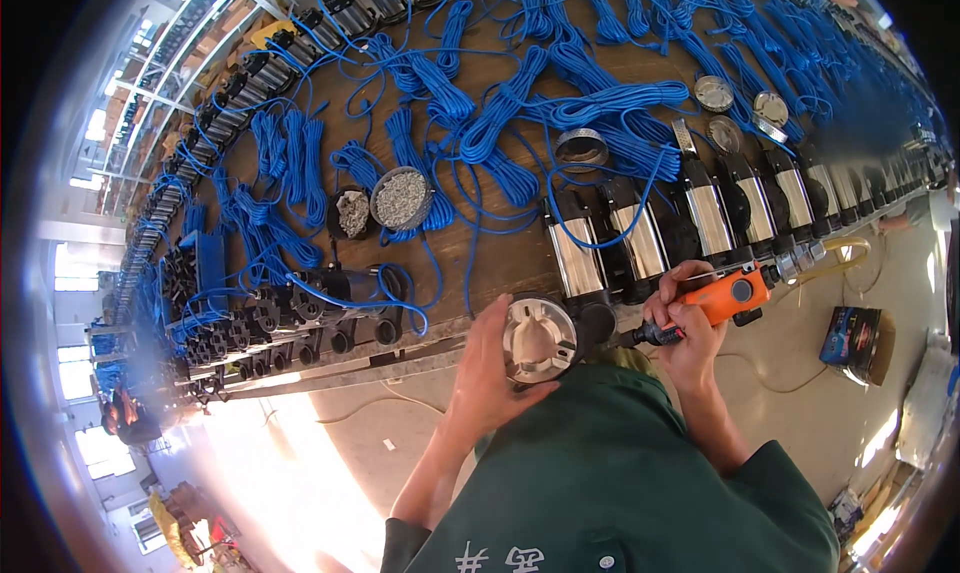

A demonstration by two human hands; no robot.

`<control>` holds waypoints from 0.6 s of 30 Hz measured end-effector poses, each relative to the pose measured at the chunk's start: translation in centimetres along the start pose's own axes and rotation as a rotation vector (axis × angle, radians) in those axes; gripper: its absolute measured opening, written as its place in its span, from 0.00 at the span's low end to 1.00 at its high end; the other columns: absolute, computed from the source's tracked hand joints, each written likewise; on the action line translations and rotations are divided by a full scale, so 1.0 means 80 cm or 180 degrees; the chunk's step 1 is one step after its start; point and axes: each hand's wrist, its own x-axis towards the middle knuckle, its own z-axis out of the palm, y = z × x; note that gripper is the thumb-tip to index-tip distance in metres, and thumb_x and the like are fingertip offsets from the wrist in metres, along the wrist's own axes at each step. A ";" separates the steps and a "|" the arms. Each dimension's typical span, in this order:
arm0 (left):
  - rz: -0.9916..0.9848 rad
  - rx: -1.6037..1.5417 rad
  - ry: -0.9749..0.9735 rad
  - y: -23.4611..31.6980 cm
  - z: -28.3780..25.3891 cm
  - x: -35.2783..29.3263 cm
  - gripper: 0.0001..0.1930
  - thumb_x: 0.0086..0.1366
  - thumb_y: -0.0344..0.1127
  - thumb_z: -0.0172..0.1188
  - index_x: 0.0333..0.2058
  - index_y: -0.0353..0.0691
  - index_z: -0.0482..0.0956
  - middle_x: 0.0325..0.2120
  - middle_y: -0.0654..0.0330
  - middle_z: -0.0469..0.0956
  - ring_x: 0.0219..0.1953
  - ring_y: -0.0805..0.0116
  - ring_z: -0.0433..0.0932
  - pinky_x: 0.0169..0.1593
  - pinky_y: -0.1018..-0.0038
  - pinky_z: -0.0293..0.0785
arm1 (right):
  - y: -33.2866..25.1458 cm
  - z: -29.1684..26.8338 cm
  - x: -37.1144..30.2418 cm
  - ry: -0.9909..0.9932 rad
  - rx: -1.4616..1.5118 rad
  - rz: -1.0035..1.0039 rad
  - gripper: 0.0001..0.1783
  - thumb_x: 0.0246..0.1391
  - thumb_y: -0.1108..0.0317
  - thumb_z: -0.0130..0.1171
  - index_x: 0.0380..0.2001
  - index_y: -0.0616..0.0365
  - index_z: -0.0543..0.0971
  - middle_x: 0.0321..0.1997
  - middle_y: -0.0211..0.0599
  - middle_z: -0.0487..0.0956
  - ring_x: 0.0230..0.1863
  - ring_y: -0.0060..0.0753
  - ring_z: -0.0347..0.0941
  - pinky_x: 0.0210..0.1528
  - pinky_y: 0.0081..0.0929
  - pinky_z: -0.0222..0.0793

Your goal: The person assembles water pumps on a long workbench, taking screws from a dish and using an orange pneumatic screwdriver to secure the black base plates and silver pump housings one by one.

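Near the table's front edge, my left hand is wrapped round the rim of a round metal pump end, its recessed face turned up. A black rounded part sits against its right side. My right hand grips an orange power screwdriver, whose black nose points left toward that black part. I cannot tell whether the tip touches it. A yellow hose runs from the tool's rear fitting. Just beyond my hands lie silver-and-black pumps in a row.
Blue cable bundles cover much of the table. Two bowls of small parts, one a grey bowl, stand left of centre. Black pumps line the left front edge. Loose metal rings lie behind the row. An open carton is on the floor.
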 end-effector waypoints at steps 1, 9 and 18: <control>0.0094 0.0184 0.0008 0.001 -0.002 0.002 0.57 0.40 0.39 0.79 0.64 0.34 0.51 0.60 0.46 0.62 0.59 0.47 0.66 0.56 0.63 0.70 | 0.001 0.002 -0.002 -0.0001 -0.0010 0.0007 0.18 0.42 0.80 0.48 0.41 0.62 0.68 0.32 0.39 0.71 0.23 0.26 0.66 0.33 0.29 0.68; 0.0131 0.0075 -0.0034 -0.002 -0.006 0.008 0.55 0.41 0.37 0.78 0.64 0.35 0.52 0.60 0.47 0.63 0.57 0.48 0.69 0.54 0.65 0.74 | 0.013 0.015 -0.012 0.0046 -0.0028 0.0071 0.18 0.42 0.80 0.48 0.41 0.63 0.68 0.32 0.40 0.71 0.23 0.26 0.67 0.34 0.29 0.69; -0.0083 -0.0100 0.0099 -0.001 0.001 0.002 0.55 0.40 0.36 0.78 0.64 0.35 0.53 0.58 0.47 0.63 0.56 0.51 0.70 0.48 0.66 0.78 | 0.019 0.019 -0.011 0.0109 -0.0002 0.0100 0.19 0.41 0.80 0.48 0.41 0.63 0.68 0.32 0.40 0.71 0.22 0.27 0.66 0.33 0.30 0.69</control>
